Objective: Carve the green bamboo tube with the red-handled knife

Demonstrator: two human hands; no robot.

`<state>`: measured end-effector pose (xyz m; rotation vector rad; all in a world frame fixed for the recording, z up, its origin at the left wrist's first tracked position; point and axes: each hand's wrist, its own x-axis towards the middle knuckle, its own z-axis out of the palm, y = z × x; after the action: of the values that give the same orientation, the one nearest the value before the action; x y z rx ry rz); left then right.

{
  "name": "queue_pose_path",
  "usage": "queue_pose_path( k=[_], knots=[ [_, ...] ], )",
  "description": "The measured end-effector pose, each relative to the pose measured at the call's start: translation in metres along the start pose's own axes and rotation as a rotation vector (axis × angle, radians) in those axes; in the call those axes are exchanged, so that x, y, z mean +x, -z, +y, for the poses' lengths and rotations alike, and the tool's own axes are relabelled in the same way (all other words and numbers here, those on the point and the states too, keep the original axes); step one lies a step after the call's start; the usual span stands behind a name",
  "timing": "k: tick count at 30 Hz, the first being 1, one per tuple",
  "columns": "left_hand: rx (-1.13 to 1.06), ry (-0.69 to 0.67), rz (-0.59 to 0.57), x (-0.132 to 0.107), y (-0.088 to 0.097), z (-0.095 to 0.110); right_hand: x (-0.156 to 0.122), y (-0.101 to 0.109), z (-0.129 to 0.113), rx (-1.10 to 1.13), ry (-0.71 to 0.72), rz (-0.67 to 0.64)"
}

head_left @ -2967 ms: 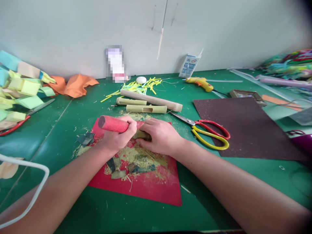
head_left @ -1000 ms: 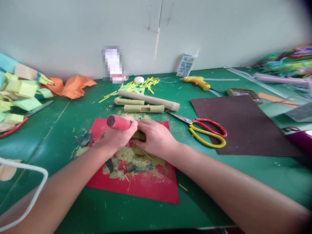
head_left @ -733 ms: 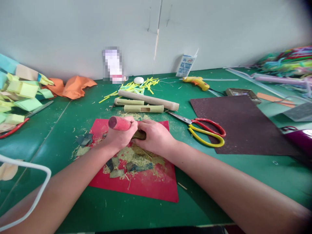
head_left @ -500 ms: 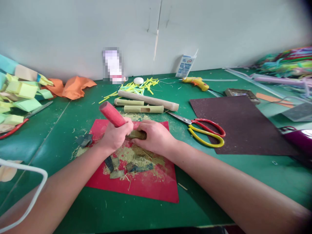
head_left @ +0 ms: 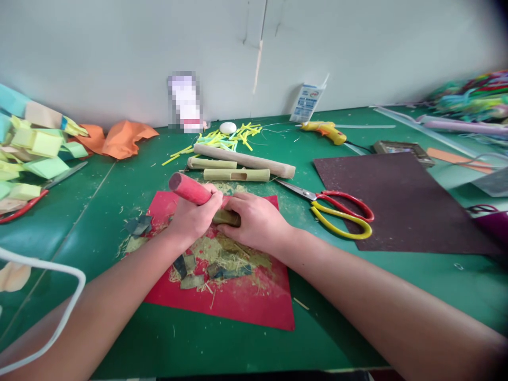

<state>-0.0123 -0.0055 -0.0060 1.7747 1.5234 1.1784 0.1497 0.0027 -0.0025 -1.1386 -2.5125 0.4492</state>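
My left hand (head_left: 193, 214) is wrapped round a thick red-handled tool (head_left: 189, 189), its round butt end pointing up and to the left. The working end is hidden behind my hands. My right hand (head_left: 257, 219) grips a short greenish bamboo piece (head_left: 227, 217), fingers over the top and thumb in front. Both hands are close together above a red sheet (head_left: 257, 312), which is strewn with pale shavings (head_left: 238, 260) and dark peeled scraps (head_left: 234, 271). Just behind, a notched bamboo tube (head_left: 254, 175) lies beside another bamboo tube (head_left: 212, 164) and a long pale stick (head_left: 246, 159).
Scissors (head_left: 341, 211) with red and yellow handles overlap a dark brown sheet (head_left: 400, 211) on the right. Farther back are a yellow glue gun (head_left: 326, 131), yellow strips (head_left: 246, 136) and a white oval object (head_left: 227, 128). Folded papers (head_left: 45, 145) cover the left side.
The red handle's butt end has dipped, so the tool lies flatter, and my left hand has shifted slightly right. My right hand stays on the bamboo piece. The whole view has moved slightly.
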Motion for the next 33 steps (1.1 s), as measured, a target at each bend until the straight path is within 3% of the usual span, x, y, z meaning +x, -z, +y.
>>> queue_pose_path(
  k=[6, 13, 19, 22, 25, 33],
  knots=[
    [-0.007, 0.033, -0.017, 0.0011, -0.0001, 0.0041, -0.0004, -0.0017, 0.0014, 0.020, -0.002, 0.020],
    [0.034, 0.009, -0.063, 0.0004, -0.0004, 0.0040, 0.0012, -0.0039, 0.0074, 0.211, -0.022, 0.053],
    [-0.176, 0.073, -0.030, -0.0029, -0.0006, 0.0023, 0.0027, -0.0041, 0.0065, 0.247, -0.061, 0.066],
    [-0.276, 0.078, 0.052, -0.0030, -0.0013, -0.0001, 0.0022, -0.0038, 0.0052, 0.217, -0.078, 0.065],
    [-0.255, 0.092, 0.104, -0.0008, -0.0028, -0.0027, 0.0014, -0.0041, 0.0053, 0.179, -0.054, 0.078],
    [-0.112, 0.091, 0.048, 0.0006, -0.0034, -0.0017, 0.0012, -0.0062, 0.0068, 0.123, 0.006, 0.094]
  ],
)
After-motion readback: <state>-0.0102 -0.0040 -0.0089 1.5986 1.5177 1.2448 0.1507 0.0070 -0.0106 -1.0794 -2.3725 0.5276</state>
